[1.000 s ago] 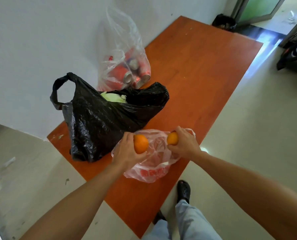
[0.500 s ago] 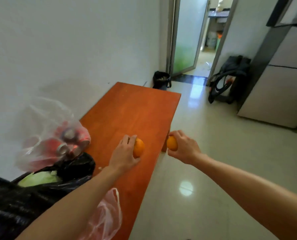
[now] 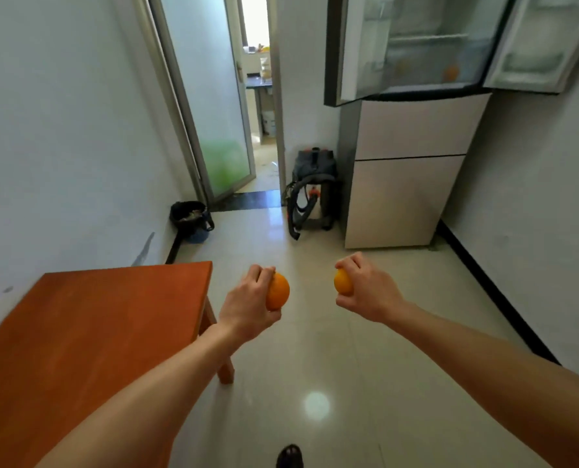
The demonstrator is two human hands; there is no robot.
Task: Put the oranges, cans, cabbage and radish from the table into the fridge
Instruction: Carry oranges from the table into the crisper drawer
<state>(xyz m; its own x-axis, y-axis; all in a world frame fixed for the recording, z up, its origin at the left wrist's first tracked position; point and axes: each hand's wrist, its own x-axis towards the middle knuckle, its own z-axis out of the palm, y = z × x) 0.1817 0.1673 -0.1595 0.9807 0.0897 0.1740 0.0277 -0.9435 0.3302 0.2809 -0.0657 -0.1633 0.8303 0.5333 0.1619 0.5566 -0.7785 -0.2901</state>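
Gripping orange (image 3: 278,291) in left hand (image 3: 247,307); second orange (image 3: 343,282) in right hand (image 3: 369,290).

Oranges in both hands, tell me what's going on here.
A person's left hand holds one orange and the right hand holds a second orange, both out over the floor just past the table. Ahead stands the fridge with its upper doors open. Neither orange is inside yet.
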